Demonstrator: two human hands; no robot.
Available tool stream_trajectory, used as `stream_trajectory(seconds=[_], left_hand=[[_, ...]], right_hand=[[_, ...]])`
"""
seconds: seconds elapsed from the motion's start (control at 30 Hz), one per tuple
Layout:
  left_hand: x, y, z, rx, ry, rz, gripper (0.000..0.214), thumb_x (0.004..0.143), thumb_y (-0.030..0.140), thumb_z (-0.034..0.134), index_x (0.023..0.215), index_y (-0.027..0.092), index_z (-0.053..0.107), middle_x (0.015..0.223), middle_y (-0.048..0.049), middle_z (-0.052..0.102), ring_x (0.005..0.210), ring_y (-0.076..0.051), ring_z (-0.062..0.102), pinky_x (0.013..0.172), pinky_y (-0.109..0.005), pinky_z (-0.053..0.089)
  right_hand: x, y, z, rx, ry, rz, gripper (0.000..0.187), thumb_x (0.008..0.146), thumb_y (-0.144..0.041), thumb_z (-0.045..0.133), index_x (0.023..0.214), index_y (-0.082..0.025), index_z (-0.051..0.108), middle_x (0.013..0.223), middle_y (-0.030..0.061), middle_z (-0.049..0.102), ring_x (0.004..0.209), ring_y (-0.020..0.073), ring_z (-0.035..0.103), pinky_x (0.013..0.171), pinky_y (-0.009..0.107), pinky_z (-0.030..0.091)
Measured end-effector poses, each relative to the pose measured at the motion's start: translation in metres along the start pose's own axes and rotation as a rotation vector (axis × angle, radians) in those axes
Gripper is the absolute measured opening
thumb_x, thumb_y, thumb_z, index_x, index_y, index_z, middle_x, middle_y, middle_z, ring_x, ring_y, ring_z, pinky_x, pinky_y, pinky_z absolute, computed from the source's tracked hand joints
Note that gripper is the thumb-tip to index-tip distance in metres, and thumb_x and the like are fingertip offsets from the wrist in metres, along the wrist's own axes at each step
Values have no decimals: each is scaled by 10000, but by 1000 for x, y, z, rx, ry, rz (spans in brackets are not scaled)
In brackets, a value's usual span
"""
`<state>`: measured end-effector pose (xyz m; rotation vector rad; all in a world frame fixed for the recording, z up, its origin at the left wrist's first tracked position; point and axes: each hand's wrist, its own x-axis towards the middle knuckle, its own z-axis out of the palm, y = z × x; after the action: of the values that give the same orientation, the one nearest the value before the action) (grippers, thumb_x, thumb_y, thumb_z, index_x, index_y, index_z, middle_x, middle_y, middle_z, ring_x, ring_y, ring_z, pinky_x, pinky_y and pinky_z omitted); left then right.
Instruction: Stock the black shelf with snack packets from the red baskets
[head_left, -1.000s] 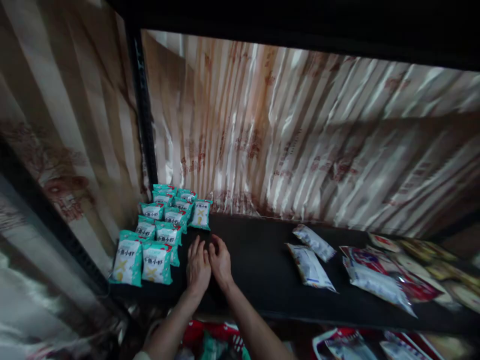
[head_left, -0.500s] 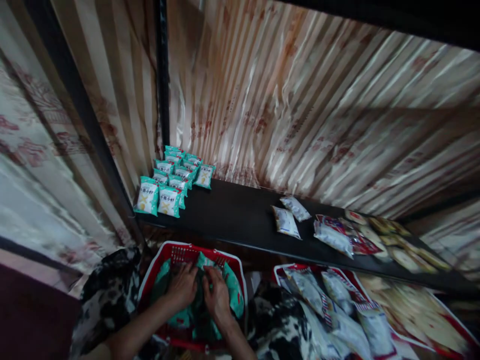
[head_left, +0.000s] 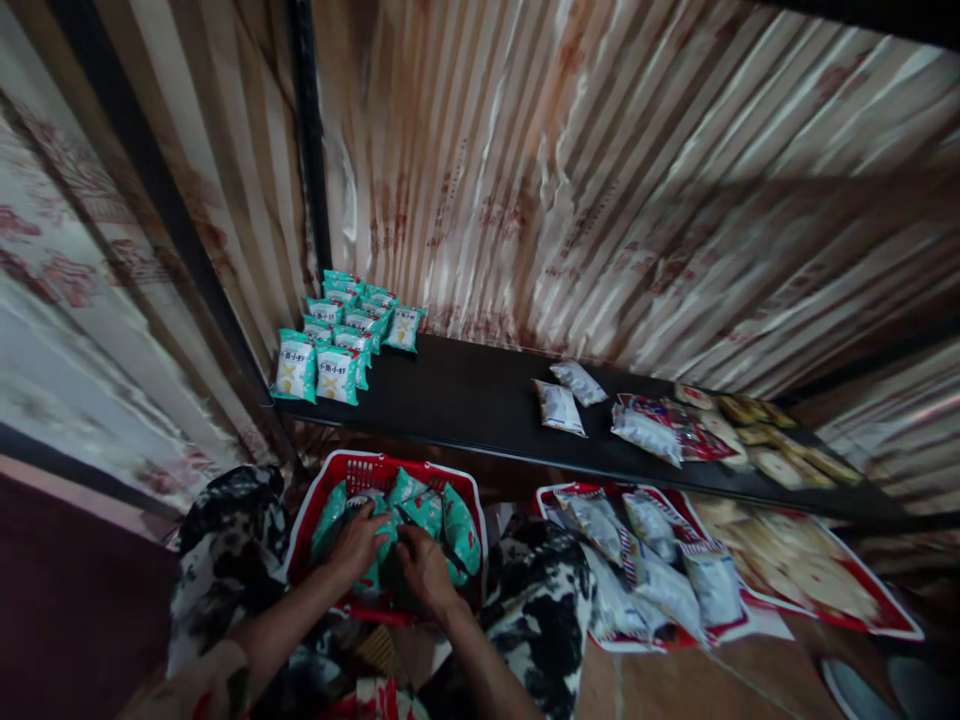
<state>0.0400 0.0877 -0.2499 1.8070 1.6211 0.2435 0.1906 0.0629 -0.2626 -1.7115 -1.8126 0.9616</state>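
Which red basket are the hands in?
The leftmost red basket, the only one holding teal snack packets; left hand and right hand are both among them. The neighbouring basket holds white packets.

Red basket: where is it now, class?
Head view, lower left of centre: the red basket sits below the black shelf, left of the red tray, left hand and right hand in its teal packets.

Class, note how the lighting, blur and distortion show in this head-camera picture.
Head view: dim overall, the black shelf nearly featureless; glare streaks the striped curtain; wide-angle distortion slants the shelf and smears the right-end packets; the teal packets look sharp; left hand and right hand in the red basket lie in shadow.
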Motion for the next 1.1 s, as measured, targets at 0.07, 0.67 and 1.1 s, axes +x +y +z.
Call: stream_trajectory(seconds=[0.07, 0.67, 1.1], left_hand=[[0, -2, -3, -3, 23, 7, 366, 782, 139, 494, 1118, 177, 636, 1319, -126, 520, 1218, -229, 491, 1020, -321, 381], [8, 31, -87, 1, 322, 71, 306, 817, 372, 461, 942, 199, 680, 932, -66, 648, 850, -185, 607, 786, -286, 455], [29, 42, -116, -232, 233, 187, 283, 753, 318, 507, 928, 183, 684, 890, -54, 661, 798, -170, 603, 732, -268, 469]], right_hand=[[0, 0, -3, 2, -9, -7, 335, 789, -181, 470, 1063, -125, 654, 1041, 127, 685, 980, 234, 638, 882, 339, 481], [5, -25, -26, 256, 92, -87, 563, 711, -311, 650, 1248, -181, 540, 1272, 109, 568, 1202, 273, 502, 1031, 425, 376], [3, -52, -68, 1052, 24, 298, 537, 656, -479, 721, 1087, -171, 630, 965, 78, 708, 817, 228, 676, 638, 299, 541]])
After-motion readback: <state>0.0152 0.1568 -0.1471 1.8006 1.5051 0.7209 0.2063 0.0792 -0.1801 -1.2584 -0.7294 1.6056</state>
